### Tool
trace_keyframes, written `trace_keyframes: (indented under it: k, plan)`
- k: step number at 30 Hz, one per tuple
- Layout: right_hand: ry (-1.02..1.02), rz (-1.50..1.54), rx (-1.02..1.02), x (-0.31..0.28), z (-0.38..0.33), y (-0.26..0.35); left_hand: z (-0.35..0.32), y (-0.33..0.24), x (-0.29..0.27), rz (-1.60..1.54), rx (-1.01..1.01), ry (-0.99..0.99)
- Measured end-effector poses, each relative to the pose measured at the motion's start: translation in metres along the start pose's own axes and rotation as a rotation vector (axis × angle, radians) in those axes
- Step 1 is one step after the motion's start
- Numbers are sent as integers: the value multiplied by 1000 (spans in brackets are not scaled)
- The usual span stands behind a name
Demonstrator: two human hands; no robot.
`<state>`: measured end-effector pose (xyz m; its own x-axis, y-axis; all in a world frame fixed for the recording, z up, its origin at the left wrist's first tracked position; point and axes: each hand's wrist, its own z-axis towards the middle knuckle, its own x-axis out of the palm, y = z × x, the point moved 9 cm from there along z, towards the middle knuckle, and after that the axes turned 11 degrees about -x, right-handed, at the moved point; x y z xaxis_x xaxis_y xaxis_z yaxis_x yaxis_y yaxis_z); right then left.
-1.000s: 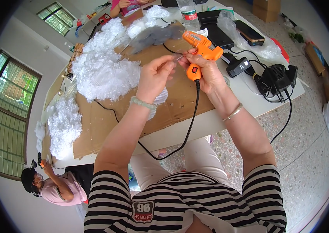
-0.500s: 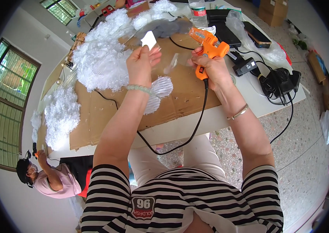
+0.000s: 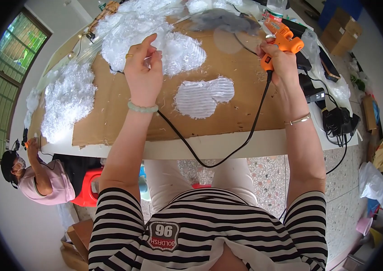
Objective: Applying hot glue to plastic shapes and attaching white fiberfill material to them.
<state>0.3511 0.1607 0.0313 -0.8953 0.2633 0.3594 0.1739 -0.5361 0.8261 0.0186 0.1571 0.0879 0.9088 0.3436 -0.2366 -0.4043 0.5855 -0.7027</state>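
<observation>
A white fluffy mass (image 3: 128, 27) is partly hidden by the half-curled, apparently empty left hand (image 3: 142, 74). A ribbed white piece (image 3: 202, 98) is laid midway. At right the orange glue gun (image 3: 286, 40) is gripped in the closed right hand (image 3: 285, 65); the cardboard (image 3: 123, 113) is crossed by its cord (image 3: 208, 166). A window (image 3: 19, 67) is seen leftmost, speckled floor (image 3: 343, 176) rightward.
</observation>
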Motion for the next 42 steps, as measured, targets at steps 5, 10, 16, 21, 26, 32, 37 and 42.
trace_keyframes:
  k: [5, 10, 16, 21, 26, 32, 37, 42]
  plan:
    - [-151, 45, 57, 1, 16, -37, -32, -51, 17, 335, 372, 107]
    - [-128, 55, 65, -13, 16, -53, -81, -72, 48, 426, 767, 268]
    - [-159, 43, 79, -24, 14, -54, -107, -81, 70, 571, 868, 360]
    - [-119, 44, 92, -16, 9, -52, -118, -74, 84, 638, 869, 460]
    - [-130, 56, 97, -14, 8, -48, -120, -66, 91, 653, 787, 575]
    - [-103, 60, 88, -14, 8, -51, -109, -59, 94, 505, 546, 714]
    - [-82, 97, 99, -7, 7, -48, -61, -52, 74, 289, 269, 640]
    - [11, 159, 122, 11, 2, -45, -13, -38, 83, 169, 202, 417]
